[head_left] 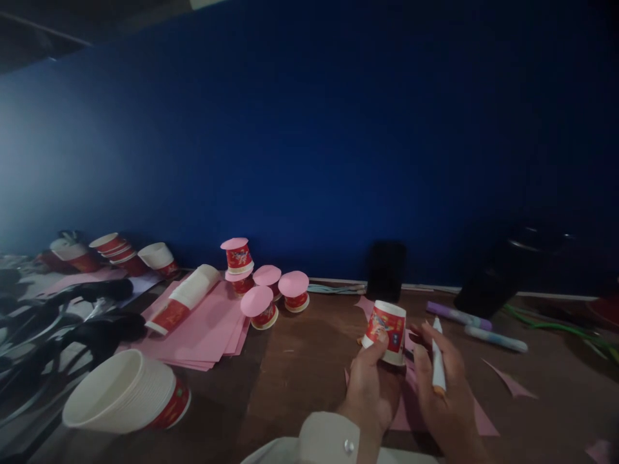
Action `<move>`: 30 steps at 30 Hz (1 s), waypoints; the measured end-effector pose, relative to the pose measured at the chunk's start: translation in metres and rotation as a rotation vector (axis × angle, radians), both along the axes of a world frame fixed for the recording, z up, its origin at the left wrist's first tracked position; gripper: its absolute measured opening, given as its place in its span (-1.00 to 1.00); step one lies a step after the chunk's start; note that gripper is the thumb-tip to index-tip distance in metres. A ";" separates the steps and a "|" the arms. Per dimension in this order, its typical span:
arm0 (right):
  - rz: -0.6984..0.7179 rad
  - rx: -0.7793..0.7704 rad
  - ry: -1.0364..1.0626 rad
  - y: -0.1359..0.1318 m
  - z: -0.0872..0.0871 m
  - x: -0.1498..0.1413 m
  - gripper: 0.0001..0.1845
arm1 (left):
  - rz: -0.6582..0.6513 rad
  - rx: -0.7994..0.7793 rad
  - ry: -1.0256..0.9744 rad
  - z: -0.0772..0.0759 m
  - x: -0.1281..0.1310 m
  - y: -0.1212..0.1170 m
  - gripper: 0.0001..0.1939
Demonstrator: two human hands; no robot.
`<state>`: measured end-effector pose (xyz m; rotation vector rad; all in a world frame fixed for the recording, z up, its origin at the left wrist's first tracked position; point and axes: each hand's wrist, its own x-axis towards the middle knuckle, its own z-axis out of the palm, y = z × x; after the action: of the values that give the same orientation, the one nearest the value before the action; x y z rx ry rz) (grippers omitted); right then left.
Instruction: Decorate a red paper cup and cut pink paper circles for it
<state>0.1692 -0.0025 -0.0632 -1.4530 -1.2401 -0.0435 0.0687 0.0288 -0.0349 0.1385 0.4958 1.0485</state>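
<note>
My left hand [370, 386] is closed around a red and white paper cup [387, 330], held upside down with its narrow end up. To the right of it, my right hand [447, 386] has a slim white pen-like tube [438, 361] between its fingers; the tube has an orange lower end, and its exact kind is unclear. Pink paper [409, 412] lies beneath both hands. Several inverted cups with round pink paper tops, one of them a front cup [264, 312], stand left of my hands. One such cup [238, 256] is stacked on another.
At the front left lies a stack of paper cups [164, 393]. Pink sheets [213, 322] carry another cup stack [186, 299]. A purple marker [457, 316], a pale marker [496, 338] and a paper scrap [512, 380] lie right. A dark blue panel [309, 142] borders the table.
</note>
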 end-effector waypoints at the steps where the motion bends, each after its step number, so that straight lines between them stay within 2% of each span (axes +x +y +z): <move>1: 0.000 -0.008 0.012 0.001 -0.001 0.000 -0.57 | -0.012 -0.001 -0.019 0.001 -0.001 -0.001 -0.72; 6: 0.005 -0.061 0.085 0.002 -0.005 0.002 -0.52 | -0.061 -0.013 -0.094 0.008 -0.002 -0.005 -0.72; 10: 0.044 -0.096 0.164 0.002 0.002 -0.002 -0.49 | -0.099 0.007 -0.109 0.011 0.000 -0.004 -0.71; 16: 0.037 -0.089 0.265 0.006 0.004 -0.005 -0.42 | -0.058 0.011 -0.097 0.009 0.004 -0.006 -0.70; 23: 0.064 -0.078 0.266 0.009 -0.002 0.004 -0.35 | -0.108 0.143 -0.083 0.007 0.007 -0.010 -0.67; 30: 0.037 -0.074 0.308 0.007 0.004 0.003 -0.37 | -0.131 0.273 -0.067 0.016 0.002 -0.017 -0.58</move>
<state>0.1724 0.0042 -0.0589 -1.4372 -1.0239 0.2450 0.0709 0.0120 -0.0191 0.3717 0.2768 0.9856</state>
